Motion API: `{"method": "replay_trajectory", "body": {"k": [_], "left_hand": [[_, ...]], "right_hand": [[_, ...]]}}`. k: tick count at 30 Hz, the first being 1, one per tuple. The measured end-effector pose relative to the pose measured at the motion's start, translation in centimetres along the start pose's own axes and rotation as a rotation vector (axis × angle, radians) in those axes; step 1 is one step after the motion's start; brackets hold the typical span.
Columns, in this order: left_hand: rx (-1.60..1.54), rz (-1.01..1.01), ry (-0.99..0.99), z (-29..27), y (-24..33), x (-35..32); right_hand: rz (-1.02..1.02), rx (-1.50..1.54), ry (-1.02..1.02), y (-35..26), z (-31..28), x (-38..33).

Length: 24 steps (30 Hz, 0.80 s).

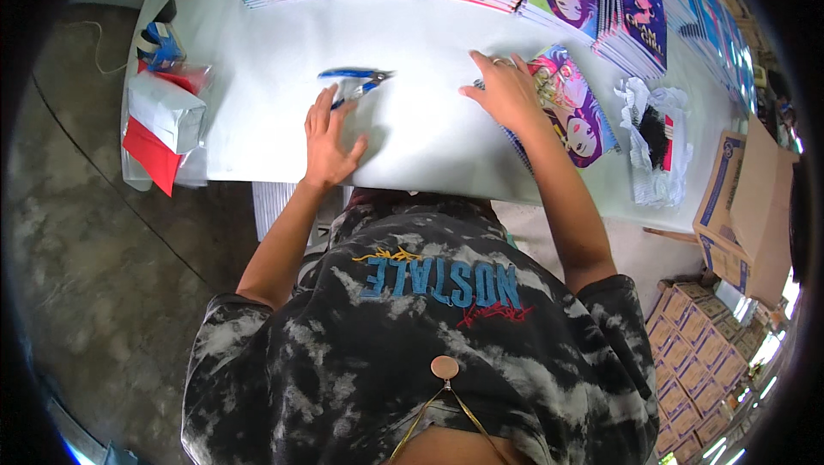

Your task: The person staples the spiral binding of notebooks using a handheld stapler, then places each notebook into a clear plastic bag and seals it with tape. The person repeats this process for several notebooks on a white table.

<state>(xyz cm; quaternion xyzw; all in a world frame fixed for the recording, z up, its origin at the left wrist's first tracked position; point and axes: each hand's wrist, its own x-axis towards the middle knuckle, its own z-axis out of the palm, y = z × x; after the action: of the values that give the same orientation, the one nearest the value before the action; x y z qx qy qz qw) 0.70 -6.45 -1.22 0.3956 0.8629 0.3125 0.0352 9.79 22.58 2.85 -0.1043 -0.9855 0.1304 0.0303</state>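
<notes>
At what seems a positioning step, the left hand, grip wide, is just beside the blue-handled pliers on the white surface, the right hand, likewise wide, over the spiral notebook, contact unclear, and lifting either calls for a narrower grip

Shows a white table above a mottled grey floor crossed by a thin dark line. Has brown cartons stacked at lower right, near a larger open carton, with bright light breaking through along the far right rim.
</notes>
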Motion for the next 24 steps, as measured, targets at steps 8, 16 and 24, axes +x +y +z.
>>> {"method": "replay_trajectory", "body": {"k": [8,16,24], "left_hand": [[0.35,-0.003,0.023,1.2,-2.3,3.8],[-0.095,-0.211,0.165,3.4,-0.3,4.7],[-2.072,-0.946,-0.732,6.0,7.2,4.0]], "right_hand": [[0.125,-0.113,-0.43,0.3,1.4,1.7],[0.067,-0.033,-0.456,1.6,1.6,2.3],[0.019,0.112,-0.554,2.0,1.5,4.1]]}}
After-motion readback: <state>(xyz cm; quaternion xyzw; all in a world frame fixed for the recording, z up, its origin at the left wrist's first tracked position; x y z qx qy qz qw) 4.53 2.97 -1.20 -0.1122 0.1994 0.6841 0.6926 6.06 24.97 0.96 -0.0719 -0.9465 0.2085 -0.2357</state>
